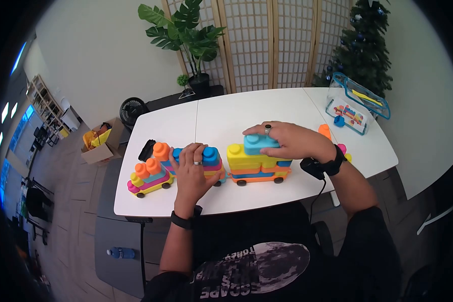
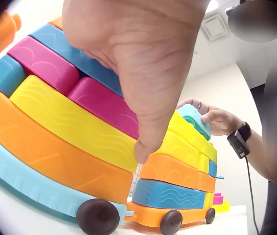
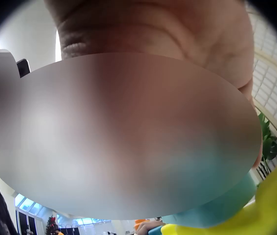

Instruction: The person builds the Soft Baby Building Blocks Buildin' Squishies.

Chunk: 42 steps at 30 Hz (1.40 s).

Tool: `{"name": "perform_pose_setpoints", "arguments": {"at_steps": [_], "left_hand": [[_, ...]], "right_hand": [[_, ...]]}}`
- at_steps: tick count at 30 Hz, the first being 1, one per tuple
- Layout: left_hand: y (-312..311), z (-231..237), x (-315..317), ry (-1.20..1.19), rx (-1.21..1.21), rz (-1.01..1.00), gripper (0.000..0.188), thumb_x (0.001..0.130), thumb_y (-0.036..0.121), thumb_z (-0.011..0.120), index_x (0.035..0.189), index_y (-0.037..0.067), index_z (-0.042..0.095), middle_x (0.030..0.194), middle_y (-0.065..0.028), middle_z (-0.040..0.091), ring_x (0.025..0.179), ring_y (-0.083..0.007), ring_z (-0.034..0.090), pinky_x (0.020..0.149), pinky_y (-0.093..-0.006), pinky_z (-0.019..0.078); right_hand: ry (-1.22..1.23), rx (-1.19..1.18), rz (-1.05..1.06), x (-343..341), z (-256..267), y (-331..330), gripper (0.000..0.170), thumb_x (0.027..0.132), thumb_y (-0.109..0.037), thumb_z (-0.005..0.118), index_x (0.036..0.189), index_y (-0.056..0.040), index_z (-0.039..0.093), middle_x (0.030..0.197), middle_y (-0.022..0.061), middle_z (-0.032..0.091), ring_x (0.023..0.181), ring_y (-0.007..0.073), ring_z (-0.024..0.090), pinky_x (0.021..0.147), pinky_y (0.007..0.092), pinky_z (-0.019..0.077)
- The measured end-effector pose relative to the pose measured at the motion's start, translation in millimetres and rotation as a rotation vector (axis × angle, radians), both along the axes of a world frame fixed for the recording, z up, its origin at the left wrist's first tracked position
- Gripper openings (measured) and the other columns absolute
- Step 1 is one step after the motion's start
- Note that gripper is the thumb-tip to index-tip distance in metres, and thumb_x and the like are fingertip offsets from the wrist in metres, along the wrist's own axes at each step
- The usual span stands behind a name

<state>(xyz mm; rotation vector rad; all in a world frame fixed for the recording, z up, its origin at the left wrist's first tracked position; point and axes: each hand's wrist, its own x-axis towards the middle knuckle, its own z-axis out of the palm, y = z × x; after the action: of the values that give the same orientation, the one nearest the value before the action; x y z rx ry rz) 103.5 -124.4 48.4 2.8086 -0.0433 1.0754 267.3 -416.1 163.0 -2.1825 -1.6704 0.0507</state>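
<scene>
My right hand pinches a light-blue building block between thumb and fingers, at the top of the yellow layer of the right train car. Over the middle train car, my left hand grips from above. Its thumb lies against the magenta and yellow blocks at the car's end. Orange, yellow, magenta and blue blocks are stacked on that car's light-blue wheeled base. The front car is coupled at the left. Blur hides most of the right hand's hold in the right wrist view.
Loose blocks, one of them orange, lie beyond my right wrist. A clear zip bag with a picture card sits at the table's back right, a blue block by it. A black object is at the left. A cable hangs from my right wrist.
</scene>
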Motion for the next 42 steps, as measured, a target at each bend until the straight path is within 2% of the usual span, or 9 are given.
{"name": "perform_pose_setpoints", "arguments": {"at_steps": [6, 12, 14, 17, 21, 24, 29, 32, 42], "left_hand": [[0, -1, 1, -0.010, 0.011, 0.003, 0.093, 0.068, 0.039, 0.099, 0.147, 0.016, 0.055, 0.146, -0.0054, 0.058, 0.142, -0.0300, 0.053, 0.127, -0.0683, 0.0162], [0, 1, 2, -0.012, 0.022, 0.006, 0.092, 0.070, 0.039, 0.098, 0.147, 0.016, 0.054, 0.144, -0.0058, 0.058, 0.141, -0.0298, 0.054, 0.127, -0.0684, 0.0165], [3, -2, 2, -0.006, 0.034, 0.008, 0.092, 0.070, 0.039, 0.098, 0.147, 0.016, 0.054, 0.145, -0.0058, 0.058, 0.141, -0.0297, 0.054, 0.127, -0.0685, 0.0170], [1, -2, 3, -0.008, 0.025, 0.016, 0.092, 0.070, 0.040, 0.098, 0.147, 0.015, 0.054, 0.145, -0.0058, 0.058, 0.141, -0.0295, 0.054, 0.127, -0.0687, 0.0174], [2, -3, 1, -0.008, 0.037, 0.027, 0.092, 0.069, 0.040, 0.098, 0.147, 0.015, 0.054, 0.145, -0.0059, 0.058, 0.141, -0.0297, 0.053, 0.127, -0.0687, 0.0179], [3, -2, 1, -0.006, 0.039, 0.015, 0.093, 0.069, 0.040, 0.099, 0.147, 0.015, 0.054, 0.145, -0.0060, 0.058, 0.141, -0.0300, 0.053, 0.126, -0.0693, 0.0184], [2, 0, 1, 0.021, 0.034, 0.031, 0.095, 0.068, 0.040, 0.100, 0.148, 0.016, 0.054, 0.145, -0.0057, 0.057, 0.141, -0.0298, 0.053, 0.126, -0.0701, 0.0185], [3, -3, 2, 0.028, 0.010, 0.028, 0.096, 0.068, 0.041, 0.100, 0.148, 0.017, 0.054, 0.145, -0.0056, 0.057, 0.142, -0.0296, 0.053, 0.126, -0.0703, 0.0186], [1, -1, 1, 0.004, 0.058, 0.049, 0.094, 0.070, 0.046, 0.098, 0.148, 0.017, 0.055, 0.146, -0.0045, 0.059, 0.143, -0.0286, 0.053, 0.125, -0.0620, 0.0235]], "right_hand": [[0.033, 0.031, -0.085, -11, -16, 4, 0.065, 0.103, -0.026, 0.065, 0.165, -0.0178, 0.048, 0.109, 0.0166, 0.066, 0.099, 0.0384, 0.072, 0.092, 0.0474, 0.0578], [-0.240, 0.043, -0.060, -19, -21, -2, 0.067, 0.111, -0.043, 0.059, 0.171, -0.0207, 0.041, 0.140, 0.0188, 0.064, 0.115, 0.0391, 0.071, 0.105, 0.0454, 0.0558], [0.275, 0.156, -0.219, 11, -15, -10, 0.061, 0.116, -0.045, 0.051, 0.168, -0.0154, 0.044, 0.163, 0.0180, 0.053, 0.121, 0.0395, 0.069, 0.113, 0.0471, 0.0520], [0.054, 0.147, -0.583, 75, -39, -37, 0.053, 0.110, -0.034, 0.060, 0.157, -0.0104, 0.053, 0.156, 0.0231, 0.055, 0.131, 0.0383, 0.064, 0.108, 0.0491, 0.0547], [0.112, -0.350, -0.550, 123, -133, -55, 0.076, 0.088, -0.028, 0.085, 0.157, -0.0179, 0.057, 0.146, 0.0205, 0.062, 0.136, 0.0418, 0.061, 0.118, 0.0493, 0.0519], [0.007, -0.328, -0.566, 129, -156, -63, 0.056, 0.092, -0.020, 0.081, 0.145, -0.0087, 0.064, 0.134, 0.0226, 0.071, 0.125, 0.0393, 0.069, 0.105, 0.0438, 0.0579], [0.230, 0.183, -0.648, 58, -37, -65, 0.049, 0.087, -0.020, 0.089, 0.128, -0.0040, 0.067, 0.113, 0.0168, 0.077, 0.104, 0.0306, 0.076, 0.095, 0.0388, 0.0606], [0.278, 0.373, -0.398, 28, -4, -66, 0.050, 0.086, -0.023, 0.093, 0.125, -0.0028, 0.068, 0.112, 0.0148, 0.077, 0.105, 0.0266, 0.075, 0.094, 0.0366, 0.0605], [0.041, 0.207, -0.434, -29, 1, -59, 0.044, 0.090, -0.027, 0.089, 0.124, -0.0034, 0.075, 0.101, 0.0170, 0.078, 0.102, 0.0324, 0.075, 0.094, 0.0403, 0.0599]]}}
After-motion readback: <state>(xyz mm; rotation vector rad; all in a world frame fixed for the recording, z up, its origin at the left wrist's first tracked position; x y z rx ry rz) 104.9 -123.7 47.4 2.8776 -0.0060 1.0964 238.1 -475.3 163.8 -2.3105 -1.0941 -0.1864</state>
